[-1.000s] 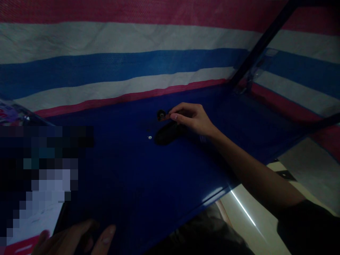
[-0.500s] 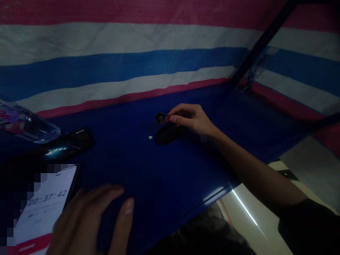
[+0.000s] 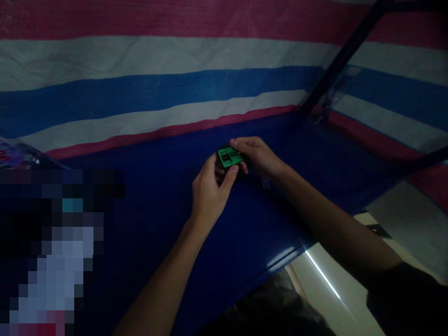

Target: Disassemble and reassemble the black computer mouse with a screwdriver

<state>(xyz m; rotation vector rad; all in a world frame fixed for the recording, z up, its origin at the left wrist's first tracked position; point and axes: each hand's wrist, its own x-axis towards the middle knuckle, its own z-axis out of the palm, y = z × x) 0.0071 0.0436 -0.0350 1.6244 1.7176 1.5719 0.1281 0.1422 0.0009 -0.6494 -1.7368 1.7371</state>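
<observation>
near: left hand (image 3: pixel 210 189) reached out over blue table (image 3: pixel 157 242), thumb and fingers pinched on small green circuit board (image 3: pixel 229 157) | mid: board was held just above table centre | far: right hand (image 3: pixel 257 156) gripped board's other edge | behind: striped tarp (image 3: pixel 140 70)

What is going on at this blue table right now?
A person has both hands out over a dark blue table. The left hand and right hand together pinch a small green circuit board, lifted slightly above the tabletop. Behind it hangs a red, white and blue striped tarp. The light is dim, so finer details are unclear.
</observation>
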